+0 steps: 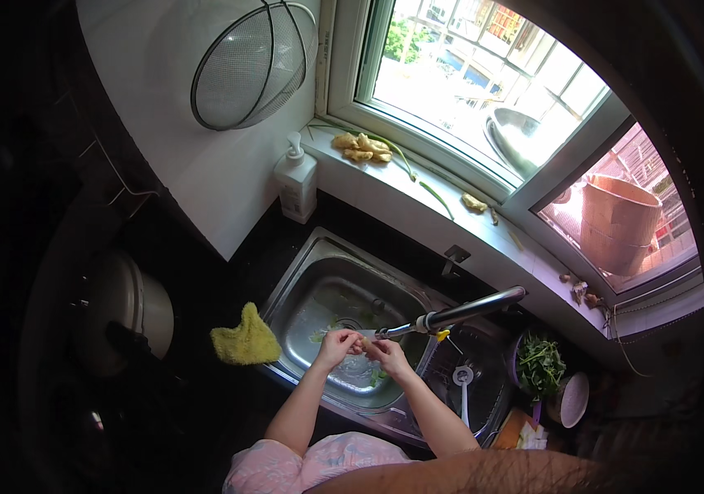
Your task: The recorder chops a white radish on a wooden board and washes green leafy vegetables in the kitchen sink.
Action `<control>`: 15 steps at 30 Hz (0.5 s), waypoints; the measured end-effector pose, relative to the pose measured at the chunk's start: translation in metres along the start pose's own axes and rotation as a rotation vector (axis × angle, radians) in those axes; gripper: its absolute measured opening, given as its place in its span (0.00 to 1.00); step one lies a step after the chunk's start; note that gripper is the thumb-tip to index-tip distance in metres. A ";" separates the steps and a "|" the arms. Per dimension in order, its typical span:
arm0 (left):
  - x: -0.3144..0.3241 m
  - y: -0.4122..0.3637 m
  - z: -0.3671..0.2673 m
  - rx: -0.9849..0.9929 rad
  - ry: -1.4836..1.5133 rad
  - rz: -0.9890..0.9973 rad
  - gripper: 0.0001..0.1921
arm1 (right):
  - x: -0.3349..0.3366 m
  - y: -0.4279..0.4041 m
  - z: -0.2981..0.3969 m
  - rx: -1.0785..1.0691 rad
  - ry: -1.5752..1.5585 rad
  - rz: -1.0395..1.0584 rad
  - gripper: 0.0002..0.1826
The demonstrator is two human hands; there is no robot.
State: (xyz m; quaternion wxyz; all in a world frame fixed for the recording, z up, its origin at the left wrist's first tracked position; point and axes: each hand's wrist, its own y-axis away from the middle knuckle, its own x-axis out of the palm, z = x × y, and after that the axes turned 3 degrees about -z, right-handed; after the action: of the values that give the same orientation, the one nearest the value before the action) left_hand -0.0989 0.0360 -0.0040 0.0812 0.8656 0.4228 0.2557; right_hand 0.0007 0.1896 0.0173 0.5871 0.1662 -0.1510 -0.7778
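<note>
Both of my hands meet over the left basin of a stainless steel sink [302,270], just below the spout of the faucet [472,310]. Between my left hand [335,351] and my right hand [391,358], the fingertips pinch a small pale piece [364,343], too small to name surely. Water runs down beneath the hands. Green vegetable scraps [378,376] lie on the wet basin floor, some near the drain. A yellow cloth [245,336] rests on the dark counter, left of the sink.
In the right basin lies a white long-handled utensil [464,398]. Further right are leafy greens [540,364], a bowl [572,400] and a cutting board [508,428]. Ginger [361,147] sits on the windowsill by a pump bottle [297,182]. A lidded pot [157,318] stands left; a mesh strainer [234,74] hangs above.
</note>
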 end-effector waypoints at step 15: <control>0.009 -0.001 -0.010 0.005 0.081 0.005 0.10 | -0.008 -0.004 0.008 0.157 -0.517 0.183 0.11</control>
State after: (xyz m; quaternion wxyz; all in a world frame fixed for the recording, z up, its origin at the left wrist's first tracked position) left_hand -0.0998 0.0427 0.0083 0.0612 0.8558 0.4242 0.2896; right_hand -0.0038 0.1991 0.0230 0.5822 -0.0071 -0.3696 -0.7242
